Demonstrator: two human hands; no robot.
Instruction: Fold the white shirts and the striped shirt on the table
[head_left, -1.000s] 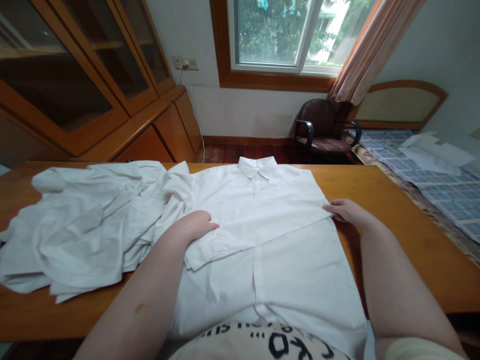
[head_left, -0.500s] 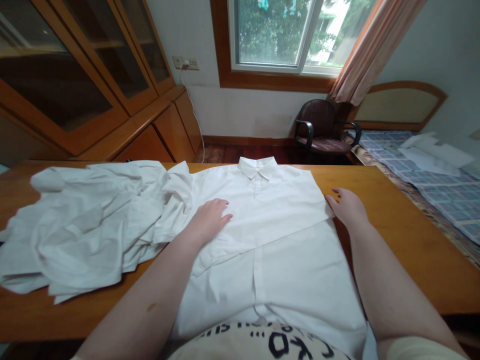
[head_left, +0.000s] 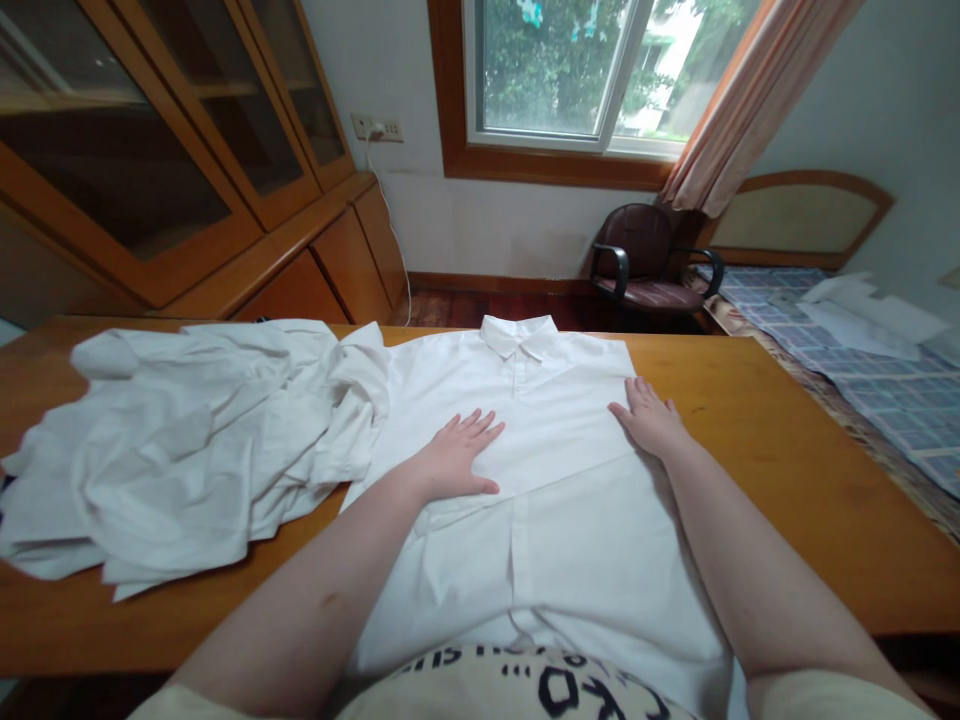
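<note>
A white button-up shirt lies spread on the wooden table, its collar at the far edge and its lower part reaching my body. One sleeve is folded slantwise across the chest. My left hand rests flat on the folded sleeve, fingers spread. At the shirt's right side, my right hand lies with its fingers stretched out over the cloth near the sleeve fold. Neither hand grips anything. Beside the shirt on the left is a crumpled heap of white clothing, touching the shirt's left shoulder.
The wooden table extends right of the shirt. Behind it stand a glass-door cabinet on the left and a dark armchair under the window. A bed with a checked cover is at right.
My left hand has slid right over the shirt and spread its fingers. My right hand has moved left from the shirt's edge onto the cloth and flattened out.
</note>
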